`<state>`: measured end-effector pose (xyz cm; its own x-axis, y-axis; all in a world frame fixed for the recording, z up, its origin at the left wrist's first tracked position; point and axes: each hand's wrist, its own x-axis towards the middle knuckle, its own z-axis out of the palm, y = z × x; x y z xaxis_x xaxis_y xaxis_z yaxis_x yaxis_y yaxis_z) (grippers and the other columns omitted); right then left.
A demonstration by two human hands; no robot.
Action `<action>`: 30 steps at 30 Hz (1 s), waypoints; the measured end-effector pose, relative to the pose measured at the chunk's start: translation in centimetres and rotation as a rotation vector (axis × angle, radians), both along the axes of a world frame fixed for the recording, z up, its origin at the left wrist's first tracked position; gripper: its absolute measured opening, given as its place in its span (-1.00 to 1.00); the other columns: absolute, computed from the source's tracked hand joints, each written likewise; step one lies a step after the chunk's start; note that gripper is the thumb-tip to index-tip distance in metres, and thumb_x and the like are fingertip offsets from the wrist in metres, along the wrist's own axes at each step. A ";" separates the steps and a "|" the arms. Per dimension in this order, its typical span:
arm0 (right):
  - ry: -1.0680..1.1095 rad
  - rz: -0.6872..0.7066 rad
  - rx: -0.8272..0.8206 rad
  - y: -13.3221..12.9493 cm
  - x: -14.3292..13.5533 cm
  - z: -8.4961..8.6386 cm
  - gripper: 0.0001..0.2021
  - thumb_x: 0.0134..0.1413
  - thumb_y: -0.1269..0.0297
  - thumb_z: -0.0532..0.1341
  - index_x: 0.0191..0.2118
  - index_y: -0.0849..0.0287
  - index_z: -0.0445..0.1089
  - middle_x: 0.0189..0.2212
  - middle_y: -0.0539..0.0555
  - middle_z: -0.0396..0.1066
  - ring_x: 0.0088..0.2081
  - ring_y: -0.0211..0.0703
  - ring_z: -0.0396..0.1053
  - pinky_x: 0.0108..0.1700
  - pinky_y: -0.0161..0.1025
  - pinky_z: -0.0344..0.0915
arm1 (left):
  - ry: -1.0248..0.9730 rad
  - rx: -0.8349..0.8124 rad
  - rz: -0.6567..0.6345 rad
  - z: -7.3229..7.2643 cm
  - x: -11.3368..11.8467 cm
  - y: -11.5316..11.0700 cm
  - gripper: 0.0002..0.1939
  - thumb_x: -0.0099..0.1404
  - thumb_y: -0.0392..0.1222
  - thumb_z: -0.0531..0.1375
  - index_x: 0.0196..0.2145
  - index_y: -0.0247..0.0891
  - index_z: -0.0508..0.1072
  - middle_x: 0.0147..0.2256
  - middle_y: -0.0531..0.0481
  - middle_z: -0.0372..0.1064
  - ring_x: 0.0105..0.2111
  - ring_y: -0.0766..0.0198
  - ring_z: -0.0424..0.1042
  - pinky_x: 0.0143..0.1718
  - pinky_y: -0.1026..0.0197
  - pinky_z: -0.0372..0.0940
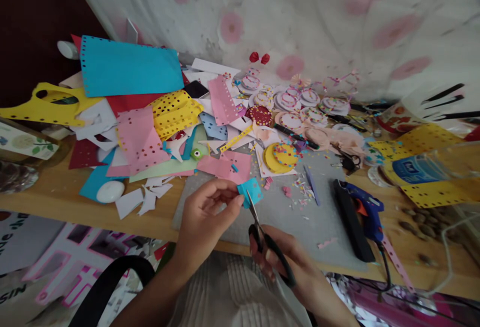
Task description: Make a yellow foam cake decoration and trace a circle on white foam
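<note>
Between the thumb and fingers of my left hand [210, 217] is a small piece of blue paper [252, 190] with punched holes. My right hand [288, 257] grips black-handled scissors [256, 219], fingers in the loops. The scissor blades point up and to the left, lying against the blue paper near my left thumb. Both hands are over the front edge of a grey mat [273, 222]. Just beyond them lie a pink paper piece [240, 164] and a yellow paper disc [275, 159] ringed with tiny coloured bits.
A blue glue gun [365, 207] lies beside a black bar [352, 227] on the right. Plastic bottle [423, 167] rests on yellow punched paper. Paper scraps, including a large blue sheet [131, 67], heap at left. Decorated paper discs [288, 99] crowd the back near the wall.
</note>
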<state>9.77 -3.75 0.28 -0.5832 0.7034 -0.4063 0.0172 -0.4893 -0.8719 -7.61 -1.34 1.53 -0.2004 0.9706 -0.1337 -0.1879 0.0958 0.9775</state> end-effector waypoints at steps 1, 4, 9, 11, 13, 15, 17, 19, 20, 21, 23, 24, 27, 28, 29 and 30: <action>0.001 0.000 0.001 0.0 0.0 0.0 -0.51 0.06 -0.24 0.13 -0.35 0.17 0.29 -0.57 -0.09 0.09 -0.54 -0.34 -0.02 -0.50 -0.32 -0.06 | -0.001 0.001 0.002 0.0 0.0 0.0 -0.90 0.11 -0.31 0.30 -0.36 -0.20 0.50 -0.43 0.11 0.47 -0.41 0.41 0.45 -0.33 0.43 0.37; 0.009 -0.006 -0.005 0.0 0.0 -0.1 -0.55 0.10 -0.19 0.14 -0.35 0.18 0.29 -0.57 -0.09 0.08 -0.54 -0.35 -0.01 -0.51 -0.34 -0.05 | 0.002 0.005 0.010 0.1 0.1 0.0 -0.92 0.12 -0.30 0.30 -0.37 -0.21 0.49 -0.43 0.11 0.46 -0.40 0.42 0.45 -0.32 0.43 0.36; 0.021 -0.008 -0.002 0.0 0.1 -0.6 -0.56 0.12 -0.16 0.14 -0.35 0.20 0.29 -0.56 -0.10 0.08 -0.54 -0.37 -0.02 -0.51 -0.35 -0.06 | -0.056 -0.002 0.000 -0.2 0.2 0.0 -0.82 0.15 -0.30 0.29 -0.26 -0.20 0.43 -0.43 0.12 0.45 -0.40 0.44 0.44 -0.32 0.43 0.34; 0.025 -0.008 -0.001 -0.1 0.2 -0.7 -0.56 0.12 -0.16 0.15 -0.35 0.20 0.29 -0.55 -0.10 0.08 -0.54 -0.37 -0.03 -0.52 -0.35 -0.06 | -0.095 -0.007 -0.004 -0.3 0.2 0.1 -0.75 0.16 -0.31 0.30 -0.21 -0.17 0.36 -0.44 0.15 0.44 -0.40 0.44 0.43 -0.33 0.43 0.33; 0.019 -0.008 0.009 -0.1 0.3 -0.7 -0.57 0.12 -0.15 0.15 -0.35 0.21 0.29 -0.55 -0.09 0.08 -0.53 -0.38 -0.03 -0.51 -0.35 -0.06 | -0.116 -0.009 0.006 -0.3 0.3 0.1 -0.71 0.15 -0.31 0.30 -0.21 -0.17 0.30 -0.45 0.16 0.44 -0.41 0.44 0.43 -0.33 0.43 0.32; 0.011 -0.006 0.015 -0.1 0.3 -0.7 -0.58 0.14 -0.12 0.15 -0.36 0.21 0.29 -0.55 -0.09 0.08 -0.53 -0.38 -0.03 -0.51 -0.35 -0.07 | -0.113 -0.008 0.018 -0.3 0.3 0.1 -0.70 0.15 -0.32 0.30 -0.22 -0.18 0.28 -0.46 0.16 0.43 -0.41 0.45 0.43 -0.33 0.43 0.31; 0.008 -0.011 0.014 -0.1 0.3 -0.6 -0.59 0.15 -0.11 0.15 -0.37 0.21 0.29 -0.56 -0.10 0.08 -0.54 -0.38 -0.03 -0.51 -0.35 -0.07 | -0.101 -0.004 0.022 -0.1 0.3 0.1 -0.70 0.15 -0.32 0.30 -0.24 -0.18 0.26 -0.46 0.16 0.43 -0.41 0.45 0.42 -0.33 0.43 0.31; 0.004 -0.016 0.014 0.0 0.2 -0.5 -0.58 0.14 -0.12 0.15 -0.38 0.21 0.28 -0.56 -0.10 0.08 -0.54 -0.39 -0.04 -0.52 -0.35 -0.08 | -0.091 0.002 0.025 0.0 0.3 0.0 -0.70 0.15 -0.31 0.31 -0.25 -0.18 0.24 -0.46 0.15 0.43 -0.41 0.44 0.42 -0.33 0.42 0.31; 0.000 -0.019 0.012 0.0 0.2 -0.4 -0.57 0.13 -0.13 0.16 -0.39 0.22 0.28 -0.56 -0.10 0.07 -0.55 -0.39 -0.04 -0.52 -0.35 -0.09 | -0.089 0.006 0.026 0.0 0.3 0.0 -0.69 0.15 -0.31 0.31 -0.25 -0.18 0.24 -0.46 0.15 0.44 -0.41 0.44 0.42 -0.33 0.42 0.31; -0.004 -0.022 0.009 0.0 0.1 -0.3 -0.57 0.12 -0.13 0.17 -0.39 0.22 0.28 -0.57 -0.10 0.07 -0.55 -0.39 -0.04 -0.52 -0.35 -0.09 | -0.086 0.010 0.026 0.1 0.3 0.0 -0.69 0.15 -0.31 0.30 -0.26 -0.18 0.23 -0.46 0.15 0.44 -0.41 0.44 0.42 -0.32 0.41 0.31; -0.016 -0.026 0.000 0.1 -0.1 -0.3 -0.56 0.11 -0.14 0.17 -0.40 0.22 0.28 -0.58 -0.11 0.06 -0.55 -0.39 -0.04 -0.52 -0.35 -0.09 | -0.081 0.014 0.026 0.2 0.3 0.0 -0.69 0.15 -0.32 0.30 -0.27 -0.18 0.22 -0.46 0.16 0.44 -0.41 0.44 0.42 -0.32 0.40 0.31; -0.022 -0.029 -0.002 0.1 -0.1 -0.2 -0.56 0.11 -0.14 0.17 -0.41 0.22 0.28 -0.58 -0.11 0.06 -0.55 -0.39 -0.03 -0.53 -0.35 -0.09 | -0.081 0.014 0.027 0.2 0.3 0.0 -0.69 0.15 -0.32 0.30 -0.27 -0.18 0.21 -0.46 0.16 0.44 -0.41 0.44 0.42 -0.32 0.40 0.31; -0.036 -0.032 0.010 0.1 -0.1 -0.4 -0.58 0.11 -0.11 0.18 -0.42 0.22 0.28 -0.58 -0.11 0.07 -0.55 -0.39 -0.03 -0.52 -0.35 -0.09 | -0.084 0.018 0.029 0.3 0.3 0.1 -0.68 0.14 -0.34 0.30 -0.29 -0.18 0.19 -0.48 0.17 0.44 -0.43 0.44 0.41 -0.32 0.40 0.31; -0.042 -0.031 0.017 0.1 -0.1 -0.5 -0.58 0.12 -0.10 0.18 -0.42 0.22 0.29 -0.58 -0.11 0.08 -0.55 -0.39 -0.02 -0.52 -0.35 -0.09 | -0.084 0.023 0.028 0.3 0.3 0.1 -0.68 0.14 -0.34 0.30 -0.29 -0.18 0.19 -0.48 0.17 0.43 -0.43 0.44 0.40 -0.32 0.40 0.31; -0.047 -0.029 0.024 0.1 0.0 -0.5 -0.59 0.12 -0.09 0.19 -0.42 0.22 0.30 -0.58 -0.11 0.08 -0.55 -0.39 -0.02 -0.52 -0.35 -0.09 | -0.084 0.028 0.027 0.3 0.3 0.1 -0.69 0.14 -0.34 0.30 -0.30 -0.18 0.19 -0.48 0.17 0.43 -0.43 0.44 0.40 -0.32 0.39 0.31; -0.054 -0.028 0.030 0.1 0.0 -0.6 -0.60 0.12 -0.08 0.19 -0.41 0.22 0.30 -0.58 -0.11 0.09 -0.55 -0.39 -0.01 -0.52 -0.35 -0.08 | -0.082 0.031 0.029 0.4 0.2 0.1 -0.69 0.14 -0.34 0.29 -0.30 -0.18 0.19 -0.48 0.17 0.43 -0.43 0.44 0.40 -0.32 0.39 0.31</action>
<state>9.80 -3.67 -0.32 -0.5406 0.7316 -0.4153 0.0514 -0.4640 -0.8843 -7.36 -1.27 1.88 -0.2177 0.9685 -0.1206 -0.2699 0.0590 0.9611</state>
